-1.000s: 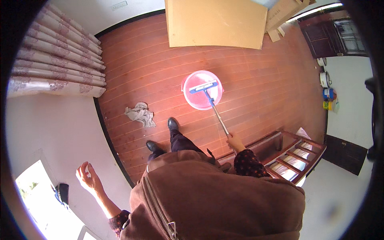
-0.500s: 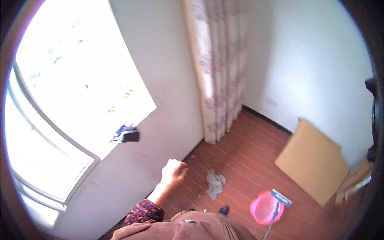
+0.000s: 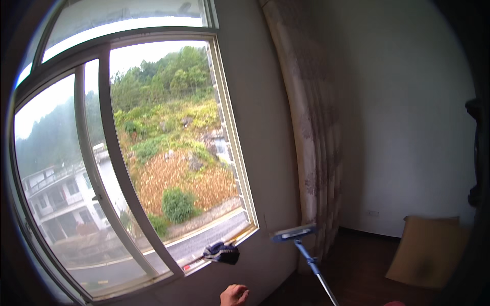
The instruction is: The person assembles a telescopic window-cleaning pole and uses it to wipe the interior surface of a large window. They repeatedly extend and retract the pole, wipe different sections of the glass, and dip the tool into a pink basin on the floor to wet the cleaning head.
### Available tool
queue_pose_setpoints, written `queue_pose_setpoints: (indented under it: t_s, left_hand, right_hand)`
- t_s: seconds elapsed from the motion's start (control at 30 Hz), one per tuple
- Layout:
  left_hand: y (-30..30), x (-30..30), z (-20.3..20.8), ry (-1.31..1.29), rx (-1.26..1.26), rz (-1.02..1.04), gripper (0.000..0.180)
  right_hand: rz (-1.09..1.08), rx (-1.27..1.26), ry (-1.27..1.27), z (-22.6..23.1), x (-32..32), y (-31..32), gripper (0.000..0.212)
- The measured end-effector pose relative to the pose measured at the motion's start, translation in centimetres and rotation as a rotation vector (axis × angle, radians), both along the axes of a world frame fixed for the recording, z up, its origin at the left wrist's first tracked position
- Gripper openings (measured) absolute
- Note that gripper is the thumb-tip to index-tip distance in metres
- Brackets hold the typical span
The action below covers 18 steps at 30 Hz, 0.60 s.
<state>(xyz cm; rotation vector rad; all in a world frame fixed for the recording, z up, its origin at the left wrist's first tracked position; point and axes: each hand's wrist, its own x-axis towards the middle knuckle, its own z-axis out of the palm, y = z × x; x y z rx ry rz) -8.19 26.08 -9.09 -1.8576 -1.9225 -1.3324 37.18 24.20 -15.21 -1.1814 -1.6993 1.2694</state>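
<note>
My left hand [image 3: 235, 295] is at the lower edge, below the window sill, with its fingers loosely curled and nothing visible in them. To its right a long-handled window squeegee [image 3: 295, 233] is raised, its blue-grey head in front of the wall by the curtain. Its pole runs down to the lower edge, where whatever holds it is out of view. My right hand is not in view. A dark blue bundle like a cloth [image 3: 222, 253] lies on the sill above my left hand, with a small red-and-white piece beside it.
A sliding window [image 3: 104, 153] fills the left; its right part stands open onto a hillside. A patterned curtain [image 3: 311, 153] hangs right of it. A cardboard sheet [image 3: 429, 250] leans on the far wall. A dark object [image 3: 474, 153] borders the right edge.
The view has tilted up toward the window. The squeegee has risen from beside the pink basin to the wall near the curtain. Basin and grey rag have mostly left the view.
</note>
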Motion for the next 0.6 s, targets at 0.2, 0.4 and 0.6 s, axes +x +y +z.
queue_pose_setpoints:
  t_s: [0.2, 0.4, 0.6]
  left_hand:
    - [-2.7, -1.9, 1.7, -0.226, -0.020, -0.052, 0.016]
    - [-1.2, 2.4, 3.5, -0.357, -0.145, -0.355, 0.026]
    - [1.1, 7.3, 4.4, -0.558, -0.279, -0.607, 0.037]
  right_hand:
    - [0.088, -0.038, 0.307, 9.9, -8.8, 8.5, 0.019]
    - [0.446, 0.232, 0.660, 25.5, -19.1, 14.5, 0.020]
    - [0.765, 0.267, 0.917, 42.9, -32.2, 16.0, 0.017]
